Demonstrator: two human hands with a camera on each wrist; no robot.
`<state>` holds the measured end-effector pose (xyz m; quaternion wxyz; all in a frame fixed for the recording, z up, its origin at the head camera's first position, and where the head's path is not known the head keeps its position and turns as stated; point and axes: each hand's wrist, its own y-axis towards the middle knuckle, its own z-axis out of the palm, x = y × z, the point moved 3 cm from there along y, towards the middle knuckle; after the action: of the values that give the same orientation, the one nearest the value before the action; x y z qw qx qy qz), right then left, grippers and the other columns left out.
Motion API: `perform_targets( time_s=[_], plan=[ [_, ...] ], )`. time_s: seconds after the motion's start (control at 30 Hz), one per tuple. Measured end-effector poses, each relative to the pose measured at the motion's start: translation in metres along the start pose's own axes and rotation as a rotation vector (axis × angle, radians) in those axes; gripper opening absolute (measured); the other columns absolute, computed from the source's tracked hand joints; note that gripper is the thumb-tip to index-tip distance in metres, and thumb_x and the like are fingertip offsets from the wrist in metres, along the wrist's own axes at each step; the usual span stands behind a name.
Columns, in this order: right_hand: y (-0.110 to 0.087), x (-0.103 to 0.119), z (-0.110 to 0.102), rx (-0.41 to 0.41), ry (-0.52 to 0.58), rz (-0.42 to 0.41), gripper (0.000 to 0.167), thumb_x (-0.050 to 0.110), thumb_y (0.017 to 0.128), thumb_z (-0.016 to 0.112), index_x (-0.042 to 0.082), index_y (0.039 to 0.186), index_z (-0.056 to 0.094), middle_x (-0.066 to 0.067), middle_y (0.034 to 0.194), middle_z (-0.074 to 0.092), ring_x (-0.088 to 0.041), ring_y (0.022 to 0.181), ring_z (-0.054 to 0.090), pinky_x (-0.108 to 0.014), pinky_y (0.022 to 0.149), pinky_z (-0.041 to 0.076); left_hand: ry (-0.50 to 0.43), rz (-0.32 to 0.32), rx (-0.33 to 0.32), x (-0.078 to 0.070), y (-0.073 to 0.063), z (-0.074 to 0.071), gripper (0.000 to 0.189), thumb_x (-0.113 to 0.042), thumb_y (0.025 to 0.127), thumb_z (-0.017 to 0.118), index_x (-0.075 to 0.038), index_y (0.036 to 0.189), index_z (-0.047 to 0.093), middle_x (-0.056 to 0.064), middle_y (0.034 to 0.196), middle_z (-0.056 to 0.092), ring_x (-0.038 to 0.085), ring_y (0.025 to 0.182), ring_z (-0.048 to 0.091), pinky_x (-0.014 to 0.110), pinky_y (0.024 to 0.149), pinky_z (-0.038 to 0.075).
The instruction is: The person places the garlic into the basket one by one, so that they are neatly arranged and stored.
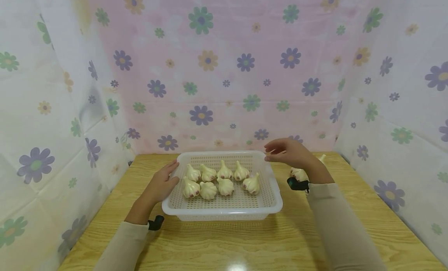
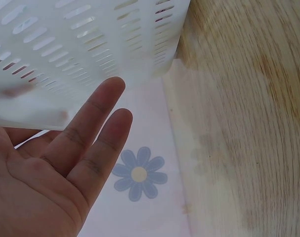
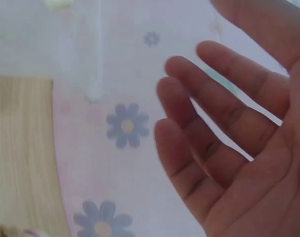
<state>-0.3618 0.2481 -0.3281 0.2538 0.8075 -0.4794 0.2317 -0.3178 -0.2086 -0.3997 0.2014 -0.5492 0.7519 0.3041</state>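
Observation:
A white perforated plastic basket (image 1: 224, 211) stands on the table with several pale garlic bulbs (image 1: 209, 190) in two rows inside. My left hand (image 1: 161, 184) rests at its left rim, the thumb over the edge. In the left wrist view, two straight fingers (image 2: 98, 106) lie by the outer wall. My right hand (image 1: 290, 152) hovers at the back right corner, fingers loosely bent and apart, with nothing in them; the right wrist view shows its bare palm. Garlic (image 1: 297, 173) also lies on the table beyond the right wrist, partly hidden by it.
The wood-grain table (image 1: 224, 243) reaches back to a flower-printed cloth (image 1: 224, 69), which also hangs at both sides. A dark wrist device (image 1: 156, 223) shows by the left wrist and another dark device (image 1: 297, 184) by the right.

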Motion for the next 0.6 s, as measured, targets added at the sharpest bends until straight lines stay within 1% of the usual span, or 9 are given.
perform_targets(
  time_s=[0.13,0.23,0.27,0.4,0.47,0.5,0.57,0.6],
  plan=[
    [-0.014,-0.012,-0.009,-0.105,0.002,-0.004,0.053,0.049,0.092,0.075,0.022,0.136,0.067,-0.005,0.134,0.069,-0.028,0.115,0.069,-0.053,0.094,0.058,0.002,-0.002,0.0,0.0,0.0,0.0,0.064,-0.016,0.098,0.051,-0.001,0.158,0.038,0.016,0.169,0.03,0.045,0.153,0.03,0.062,0.121,0.029],
    [-0.023,-0.022,-0.014,-0.17,0.032,0.008,0.052,0.048,0.093,0.074,0.022,0.138,0.066,-0.005,0.137,0.067,-0.029,0.119,0.067,-0.054,0.096,0.058,0.003,-0.003,0.001,0.0,0.0,-0.001,0.064,-0.016,0.098,0.051,-0.001,0.159,0.038,0.015,0.169,0.029,0.045,0.153,0.03,0.062,0.121,0.03],
    [-0.026,-0.025,-0.016,-0.191,0.044,0.015,0.052,0.048,0.093,0.073,0.022,0.138,0.066,-0.005,0.138,0.066,-0.029,0.121,0.066,-0.053,0.096,0.058,0.003,-0.003,0.001,0.0,0.0,-0.001,0.064,-0.016,0.098,0.051,-0.001,0.159,0.038,0.015,0.169,0.029,0.045,0.153,0.03,0.062,0.121,0.03],
    [-0.04,-0.037,-0.021,-0.287,0.079,0.055,0.052,0.046,0.095,0.072,0.022,0.14,0.065,-0.007,0.143,0.063,-0.031,0.126,0.063,-0.04,0.096,0.059,0.003,-0.005,0.002,0.0,0.0,0.0,0.064,-0.017,0.098,0.051,-0.001,0.159,0.038,0.015,0.169,0.029,0.045,0.153,0.029,0.062,0.121,0.03],
    [-0.047,-0.044,-0.023,-0.336,0.095,0.085,0.054,0.047,0.095,0.071,0.022,0.142,0.064,-0.009,0.146,0.061,-0.033,0.128,0.061,-0.038,0.096,0.059,0.002,-0.006,0.001,0.0,0.0,0.0,0.064,-0.017,0.098,0.051,-0.001,0.159,0.038,0.016,0.169,0.029,0.045,0.153,0.029,0.062,0.121,0.03],
    [-0.05,-0.047,-0.024,-0.36,0.1,0.101,0.055,0.047,0.095,0.071,0.022,0.143,0.063,-0.009,0.147,0.059,-0.034,0.129,0.06,-0.038,0.097,0.059,0.002,-0.007,0.001,0.001,0.0,0.0,0.064,-0.017,0.098,0.051,-0.001,0.159,0.038,0.016,0.169,0.029,0.045,0.153,0.029,0.062,0.12,0.03],
    [-0.056,-0.053,-0.025,-0.399,0.108,0.131,0.058,0.049,0.095,0.07,0.023,0.146,0.061,-0.01,0.151,0.056,-0.035,0.133,0.057,-0.046,0.101,0.056,0.004,-0.007,0.001,0.001,0.0,0.0,0.063,-0.017,0.098,0.051,-0.001,0.159,0.038,0.016,0.169,0.03,0.045,0.153,0.03,0.062,0.12,0.03],
    [-0.059,-0.056,-0.025,-0.417,0.115,0.149,0.059,0.05,0.095,0.07,0.024,0.146,0.06,-0.009,0.152,0.055,-0.034,0.134,0.056,-0.048,0.102,0.055,0.002,-0.008,0.001,0.001,0.0,0.0,0.063,-0.017,0.098,0.051,-0.001,0.159,0.038,0.015,0.169,0.03,0.045,0.153,0.03,0.062,0.12,0.031]
  ],
)
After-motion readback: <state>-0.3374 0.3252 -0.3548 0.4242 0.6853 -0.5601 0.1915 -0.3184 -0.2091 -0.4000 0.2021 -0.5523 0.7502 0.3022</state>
